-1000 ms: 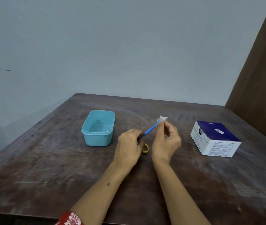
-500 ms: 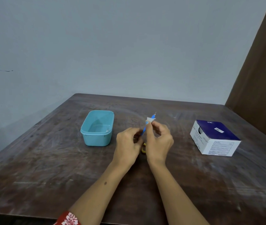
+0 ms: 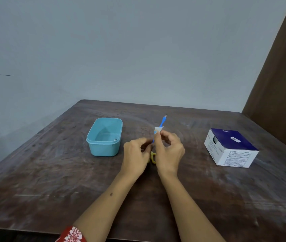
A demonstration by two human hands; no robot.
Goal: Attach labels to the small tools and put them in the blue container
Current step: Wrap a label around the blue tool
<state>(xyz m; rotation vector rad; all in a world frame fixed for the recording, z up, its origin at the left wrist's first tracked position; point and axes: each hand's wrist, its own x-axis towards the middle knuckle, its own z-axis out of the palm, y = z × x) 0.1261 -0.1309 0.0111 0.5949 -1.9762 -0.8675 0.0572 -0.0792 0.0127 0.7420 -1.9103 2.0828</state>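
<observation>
Both hands (left (image 3: 135, 152), right (image 3: 169, 151)) pinch blue tool (image 3: 162, 122), white label (image 3: 158, 128) midway, tip pointing up-away, near-upright.

Pale blue wall (image 3: 121, 49), worn wooden table (image 3: 51, 180)

Soft, even, fairly dim light with a cool blue cast on the wall (image 3: 121, 49); the table (image 3: 51, 180) shows dull pale sheen, no hard glare. Faint shadows under both forearms. Fingers near the table's middle are slightly motion-blurred; table edges bow with wide-angle distortion
</observation>
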